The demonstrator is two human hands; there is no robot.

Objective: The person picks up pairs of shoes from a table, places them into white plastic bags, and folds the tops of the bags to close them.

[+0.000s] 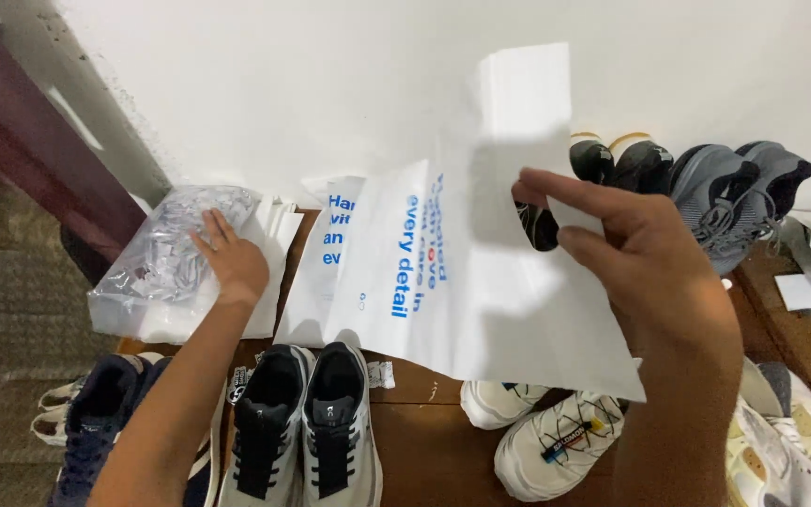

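Fingers of my right hand (650,272) pinch the edge of a white bag with blue print (462,272), held up over the worktop (424,441) and hiding the black shoes (612,164) behind it, while my left hand (235,263) lies flat and unclenched on a clear packet of small plastic sachets (166,258) on a stack of white bags (274,235) by the wall. As I judge it, the thin pinch could let the bag slip or crease, and pressing on the slick packet could slide it off the stack; black-and-white sneakers (307,432), navy shoes (96,422), white trainers (556,437) and grey shoes (734,188) crowd the worktop, leaving little bare room
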